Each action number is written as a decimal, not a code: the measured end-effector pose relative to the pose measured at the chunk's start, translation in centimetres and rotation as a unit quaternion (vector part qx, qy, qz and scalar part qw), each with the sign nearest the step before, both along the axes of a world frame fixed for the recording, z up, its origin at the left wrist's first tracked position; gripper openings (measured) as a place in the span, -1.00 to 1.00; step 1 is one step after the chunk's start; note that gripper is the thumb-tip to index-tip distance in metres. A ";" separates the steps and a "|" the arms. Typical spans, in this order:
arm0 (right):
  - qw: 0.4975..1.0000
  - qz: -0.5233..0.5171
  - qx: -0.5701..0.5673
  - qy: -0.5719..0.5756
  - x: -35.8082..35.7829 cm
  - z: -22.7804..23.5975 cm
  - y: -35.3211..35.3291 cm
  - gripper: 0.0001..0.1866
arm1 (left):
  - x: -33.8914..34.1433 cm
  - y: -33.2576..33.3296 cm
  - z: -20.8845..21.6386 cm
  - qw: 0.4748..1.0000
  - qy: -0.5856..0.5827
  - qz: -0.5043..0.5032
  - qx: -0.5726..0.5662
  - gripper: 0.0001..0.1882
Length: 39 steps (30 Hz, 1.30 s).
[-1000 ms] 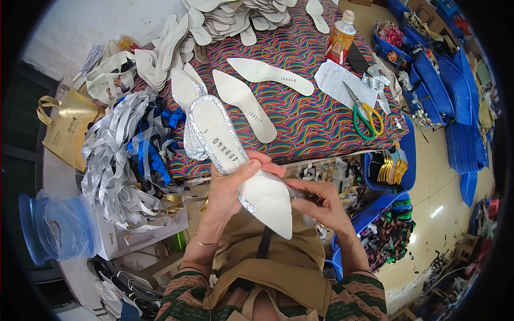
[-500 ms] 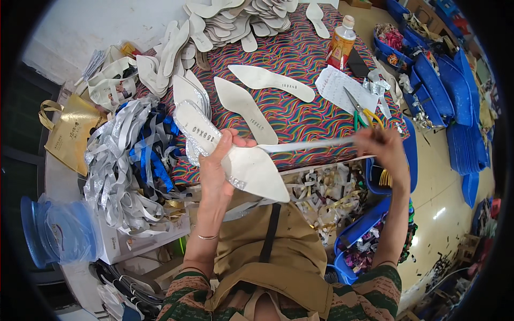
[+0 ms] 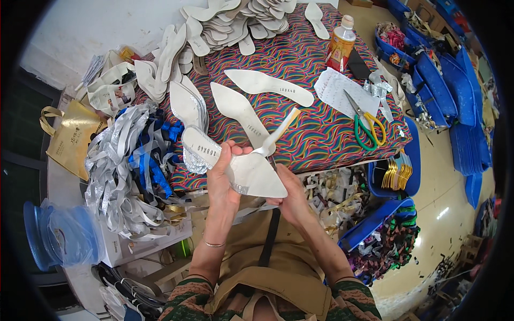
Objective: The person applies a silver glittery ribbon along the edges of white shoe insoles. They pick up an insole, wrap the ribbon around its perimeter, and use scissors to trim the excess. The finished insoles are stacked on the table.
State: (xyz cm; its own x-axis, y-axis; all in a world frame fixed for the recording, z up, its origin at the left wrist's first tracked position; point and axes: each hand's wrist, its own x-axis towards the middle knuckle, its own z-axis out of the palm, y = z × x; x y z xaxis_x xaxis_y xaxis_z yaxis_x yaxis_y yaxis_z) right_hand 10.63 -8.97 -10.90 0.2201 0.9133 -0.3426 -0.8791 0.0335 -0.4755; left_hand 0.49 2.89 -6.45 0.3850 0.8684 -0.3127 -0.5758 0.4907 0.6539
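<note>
A white shoe insole with a narrow heel part and a pointed toe hangs in front of the table, silver glitter trim along part of its edge. My left hand is closed round its narrow middle, thumb on top. At the toe's right edge, my right hand grips the insole; some of its fingers are hidden underneath. A whitish strip sticks up loose from the insole's far edge, its end tan. Beyond it on the patterned cloth lie two plain insoles. Stacked insoles with glittery edges sit left of them.
Scissors with green and yellow handles rest on the right, by a paper sheet and a drink bottle. Piled insoles cover the far edge. Silver and blue strips heap up at left. Blue bins stand at right.
My right hand has let go of the strip it held stretched to the right and has come back to the insole's toe. The strip now stands up loose.
</note>
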 end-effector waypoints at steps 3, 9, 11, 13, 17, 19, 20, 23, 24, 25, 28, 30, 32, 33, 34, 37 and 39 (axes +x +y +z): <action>0.999 -0.050 0.005 -0.017 -1.1 1.1 1.3 -0.81 | -0.4 -0.3 0.0 1.000 -0.008 -0.001 0.003 -0.75; 0.994 -0.068 0.052 -0.073 -0.7 1.3 1.5 -0.83 | -0.7 -1.2 0.5 0.999 -0.003 -0.010 0.034 -0.76; 0.991 -0.069 0.073 -0.086 0.0 0.6 0.8 -0.83 | -0.8 -1.4 1.2 0.999 -0.002 -0.016 0.038 -0.77; 0.984 -0.060 0.060 -0.155 1.4 2.4 0.5 -0.85 | -1.1 -1.7 1.7 0.998 0.003 -0.027 0.050 -0.77; 0.898 0.007 0.035 -0.438 3.4 5.7 0.0 -0.90 | -1.2 -2.7 3.0 0.993 0.028 -0.064 0.093 -0.80; 0.803 -0.038 0.077 -0.590 3.9 5.8 -0.3 -0.89 | -1.2 -3.2 4.0 0.988 0.044 -0.082 0.119 -0.81; 0.745 -0.060 0.097 -0.658 4.2 5.9 -0.6 -0.87 | -1.3 -3.5 4.5 0.986 0.051 -0.091 0.132 -0.82; 0.655 -0.089 0.133 -0.738 3.6 6.2 -2.2 -0.73 | -1.6 -3.7 4.6 0.981 0.020 -0.091 0.169 -0.84; 0.630 -0.099 0.152 -0.755 3.4 6.2 -2.5 -0.71 | -1.7 -3.7 4.5 0.979 0.001 -0.088 0.182 -0.85; 0.627 -0.100 0.159 -0.756 3.3 6.2 -2.7 -0.70 | -1.7 -3.6 4.3 0.981 -0.027 -0.099 0.163 -0.86; 0.615 -0.105 0.176 -0.761 3.4 6.3 -3.2 -0.67 | -1.7 -3.5 4.0 0.983 -0.075 -0.125 0.113 -0.88; 0.656 -0.086 0.160 -0.733 3.3 6.6 -3.5 -0.72 | -1.7 -3.8 4.5 0.986 -0.057 -0.128 0.093 -0.88; 0.658 -0.086 0.148 -0.733 3.2 6.7 -3.8 -0.78 | -1.8 -4.2 5.1 0.981 0.013 -0.120 0.150 -0.88; 0.641 -0.095 0.143 -0.748 3.0 6.6 -4.0 -0.83 | -1.8 -4.4 5.2 0.976 0.048 -0.116 0.178 -0.88; 0.623 -0.105 0.138 -0.763 2.8 6.5 -4.1 -0.87 | -1.8 -4.4 5.3 0.976 0.042 -0.121 0.176 -0.88; 0.587 -0.157 0.166 -0.777 2.3 5.7 -3.9 -0.97 | -1.8 -4.4 5.2 0.975 0.007 -0.133 0.177 -0.88; 0.804 -0.040 0.056 -0.591 2.4 6.9 -4.4 -0.90 | -1.7 -4.6 4.7 0.973 -0.044 -0.137 0.180 -0.89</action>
State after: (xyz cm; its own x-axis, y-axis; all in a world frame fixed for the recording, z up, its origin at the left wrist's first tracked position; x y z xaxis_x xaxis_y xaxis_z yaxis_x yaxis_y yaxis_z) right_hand 13.07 -13.37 -4.01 0.3910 0.8907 0.2319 0.1910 0.1680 -0.9671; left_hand -1.25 -1.71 -1.71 0.6289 0.7766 0.0371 -0.5167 0.3817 0.7663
